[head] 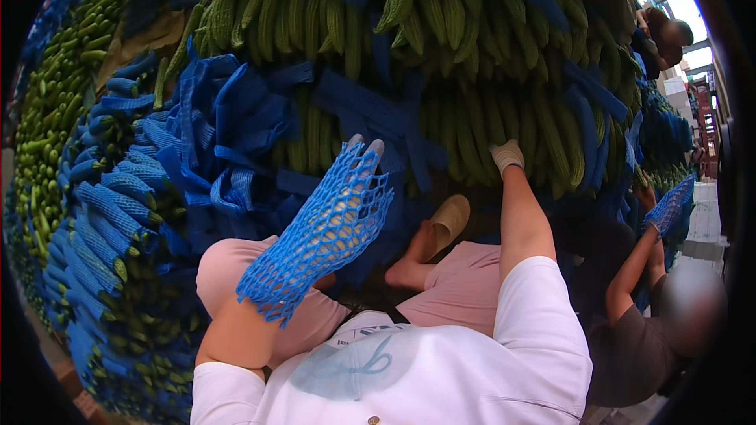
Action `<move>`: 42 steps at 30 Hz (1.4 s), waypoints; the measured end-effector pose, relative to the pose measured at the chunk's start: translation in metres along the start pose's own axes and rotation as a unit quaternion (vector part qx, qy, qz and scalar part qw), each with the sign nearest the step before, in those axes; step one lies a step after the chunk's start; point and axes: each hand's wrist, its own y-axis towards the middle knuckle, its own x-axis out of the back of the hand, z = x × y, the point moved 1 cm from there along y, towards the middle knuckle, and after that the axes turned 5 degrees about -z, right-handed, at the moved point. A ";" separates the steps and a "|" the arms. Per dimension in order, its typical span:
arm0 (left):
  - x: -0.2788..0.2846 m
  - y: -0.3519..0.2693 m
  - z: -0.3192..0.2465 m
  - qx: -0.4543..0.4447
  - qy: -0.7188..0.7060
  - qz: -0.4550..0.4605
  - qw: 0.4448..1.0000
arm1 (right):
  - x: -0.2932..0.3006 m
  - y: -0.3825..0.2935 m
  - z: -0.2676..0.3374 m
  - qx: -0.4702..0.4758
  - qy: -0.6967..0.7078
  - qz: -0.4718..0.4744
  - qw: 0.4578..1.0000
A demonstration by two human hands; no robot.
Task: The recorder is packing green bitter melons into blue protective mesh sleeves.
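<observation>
My left hand wears a pale glove, and a blue foam net sleeve is stretched over the hand and wrist. Two grey fingertips stick out of the sleeve's far end, slightly apart, and no gourd shows in that hand. In a pale glove too, my right hand reaches to the lower ends of stacked long ridged green gourds. It touches them, but its fingers are mostly hidden, so I cannot tell whether it grips one. Loose flat blue net sleeves lie heaped beyond my left hand.
Net-wrapped gourds are stacked at the left, with smaller green vegetables behind. More gourds rise ahead. At the right sits a co-worker whose hand wears a blue net. Another person is farther back. White boxes stand at the right.
</observation>
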 end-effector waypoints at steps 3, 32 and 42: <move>-0.002 0.004 -0.001 -0.009 -0.008 0.019 1.000 | -0.024 0.022 0.002 0.005 0.029 0.015 0.999; 0.013 -0.076 -0.005 0.143 -0.426 0.003 0.893 | 0.031 -0.272 0.072 0.210 0.635 0.176 0.722; 0.025 -0.119 -0.064 0.202 -0.395 -0.020 0.896 | 0.009 -0.293 0.060 0.092 0.748 0.457 0.472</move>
